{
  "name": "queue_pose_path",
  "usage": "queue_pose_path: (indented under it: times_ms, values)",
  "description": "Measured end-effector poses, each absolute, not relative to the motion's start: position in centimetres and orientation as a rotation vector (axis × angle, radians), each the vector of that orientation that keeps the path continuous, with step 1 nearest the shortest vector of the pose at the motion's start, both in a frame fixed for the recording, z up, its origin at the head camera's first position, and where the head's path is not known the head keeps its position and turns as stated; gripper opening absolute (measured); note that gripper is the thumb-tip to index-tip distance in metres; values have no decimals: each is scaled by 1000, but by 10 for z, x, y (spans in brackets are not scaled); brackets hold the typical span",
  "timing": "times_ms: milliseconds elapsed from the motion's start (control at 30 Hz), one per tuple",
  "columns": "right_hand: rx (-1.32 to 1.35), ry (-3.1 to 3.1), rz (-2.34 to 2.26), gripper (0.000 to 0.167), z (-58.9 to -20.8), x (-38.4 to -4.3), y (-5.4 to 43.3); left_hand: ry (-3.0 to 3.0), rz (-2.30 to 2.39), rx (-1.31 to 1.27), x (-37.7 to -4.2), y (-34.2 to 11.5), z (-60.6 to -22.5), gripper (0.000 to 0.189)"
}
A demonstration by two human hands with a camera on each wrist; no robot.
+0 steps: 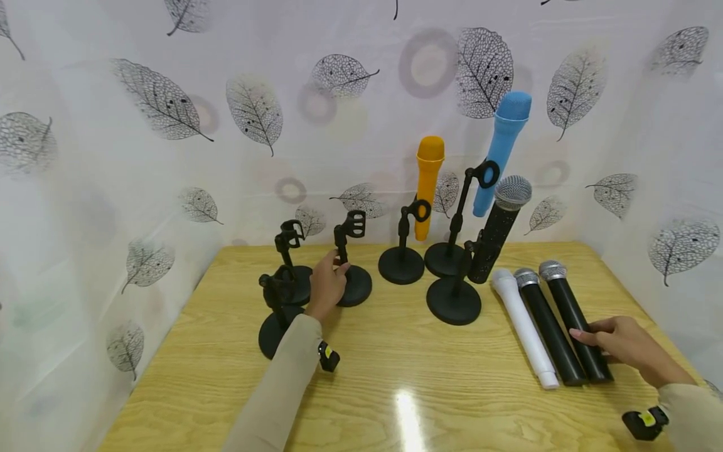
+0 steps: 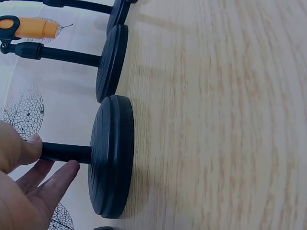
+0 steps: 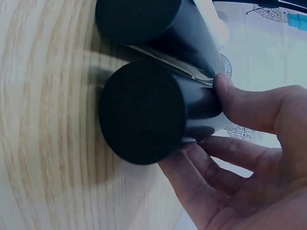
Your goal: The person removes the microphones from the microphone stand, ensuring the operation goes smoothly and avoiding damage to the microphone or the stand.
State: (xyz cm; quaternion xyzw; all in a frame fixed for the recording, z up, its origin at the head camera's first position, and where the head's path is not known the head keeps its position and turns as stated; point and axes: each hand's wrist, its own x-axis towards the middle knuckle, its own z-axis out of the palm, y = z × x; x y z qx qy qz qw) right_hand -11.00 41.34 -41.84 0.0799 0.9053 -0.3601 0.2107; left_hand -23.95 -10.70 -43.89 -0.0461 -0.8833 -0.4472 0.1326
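Note:
My left hand [image 1: 327, 284] pinches the short pole of a black microphone stand [image 1: 356, 289] with an empty clip on top. In the left wrist view, thumb and fingers meet that pole above the round base [image 2: 112, 158], which stands on the table. At the right, my right hand [image 1: 627, 344] grips the lower part of a black microphone [image 1: 569, 306] with a silver head. Its flat end [image 3: 143, 112] faces the right wrist camera, the thumb on one side and fingers on the other. Beside it lie another black microphone [image 1: 550, 326] and a white one [image 1: 522, 323].
Two more empty stands [image 1: 296, 285] [image 1: 273, 329] are left of my left hand. Toward the back, stands hold an orange microphone [image 1: 430, 169], a blue one [image 1: 503, 150] and a speckled black one [image 1: 494, 238]. A leaf-patterned curtain [image 1: 350, 138] borders the wooden table [image 1: 395, 364].

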Motion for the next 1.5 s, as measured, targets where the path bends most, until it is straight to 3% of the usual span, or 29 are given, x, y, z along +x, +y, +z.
queue_pose_path:
  times_ms: [500,767,867,1100,1267,1500]
  values:
    - [245,2455,-1015,96,-429,-114,418,-2563,-1284,-148,-247,-114,-438,31]
    - [256,2438,-984,98,-425,-113,414,-2652,-1227,-97,-240,-110,-431,43]
    - [265,2443,-960,98,-424,-112,412,-2671,-1158,-100,-231,-108,-427,35]
    - [234,2463,-953,94,-420,-110,415,-2736,-1048,-167,-208,-105,-418,29]
    - [253,2582,-962,91,-413,-105,417,-2838,-1069,-352,-202,-97,-412,22]
    - [236,2906,-904,70,-402,-97,394,-2951,-1242,-521,-207,-71,-397,30]
